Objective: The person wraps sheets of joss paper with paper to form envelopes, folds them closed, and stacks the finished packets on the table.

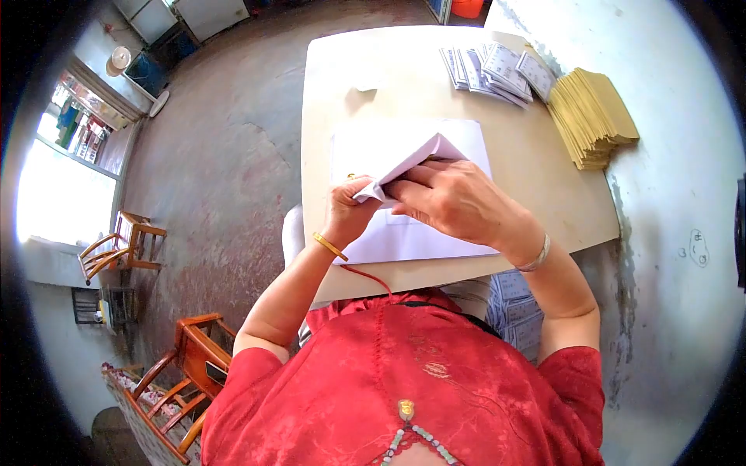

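Folded white sheet (412,161), raised: probably best worked with a light pinch and flat fingers along the fold, so the paper doesn't buckle. Its left corner sits between thumb and fingers of the left hand (352,206), clamped there; right hand (462,200) has fingers inside the fold, can't tell whether closed. Beneath: white paper stack (443,242), on table (544,182)

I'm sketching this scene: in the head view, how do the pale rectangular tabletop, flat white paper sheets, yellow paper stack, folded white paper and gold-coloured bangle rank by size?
Largest to smallest:
1. Pale tabletop
2. White sheets
3. Yellow stack
4. Folded paper (partly hidden)
5. Gold-coloured bangle
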`<action>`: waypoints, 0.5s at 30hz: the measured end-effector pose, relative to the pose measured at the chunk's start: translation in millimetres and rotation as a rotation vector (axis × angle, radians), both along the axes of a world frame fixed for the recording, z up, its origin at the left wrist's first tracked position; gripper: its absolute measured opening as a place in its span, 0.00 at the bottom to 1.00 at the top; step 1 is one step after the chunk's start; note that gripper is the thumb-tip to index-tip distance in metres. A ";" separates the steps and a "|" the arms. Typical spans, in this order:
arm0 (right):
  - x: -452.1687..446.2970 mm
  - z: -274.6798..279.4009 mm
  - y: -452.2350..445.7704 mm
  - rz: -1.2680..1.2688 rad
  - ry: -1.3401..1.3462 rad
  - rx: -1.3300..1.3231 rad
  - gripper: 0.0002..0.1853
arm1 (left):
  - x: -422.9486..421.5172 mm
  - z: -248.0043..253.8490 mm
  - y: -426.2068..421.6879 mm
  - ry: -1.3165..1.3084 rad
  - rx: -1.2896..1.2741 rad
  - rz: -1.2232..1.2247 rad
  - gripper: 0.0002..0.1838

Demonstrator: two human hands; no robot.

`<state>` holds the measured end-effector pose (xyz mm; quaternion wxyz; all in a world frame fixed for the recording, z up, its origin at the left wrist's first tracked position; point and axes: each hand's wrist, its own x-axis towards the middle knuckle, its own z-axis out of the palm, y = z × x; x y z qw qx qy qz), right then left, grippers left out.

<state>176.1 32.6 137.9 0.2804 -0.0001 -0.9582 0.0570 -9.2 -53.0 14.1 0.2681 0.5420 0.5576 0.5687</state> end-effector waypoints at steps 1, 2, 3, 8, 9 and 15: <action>1.1 1.2 -0.6 0.010 0.036 -0.002 0.05 | 1.8 0.4 -1.1 -0.071 -0.005 0.007 0.08; 2.9 1.5 0.0 -0.013 0.038 0.041 0.05 | 2.6 0.7 -1.5 -0.143 -0.009 0.016 0.07; 5.2 1.8 1.3 -0.033 0.040 0.083 0.05 | 2.1 0.1 -1.0 -0.152 -0.010 0.006 0.07; 7.8 2.3 -2.5 -0.100 -0.103 0.043 0.06 | 3.9 -0.2 -3.3 -0.126 -0.019 -0.046 0.04; 8.7 1.9 -1.0 -0.093 -0.105 0.031 0.06 | 5.9 1.7 -3.8 -0.126 -0.026 -0.052 0.04; 20.2 14.9 9.3 -0.025 0.404 -0.105 0.14 | 3.2 11.0 -10.1 -0.247 -0.091 -0.066 0.02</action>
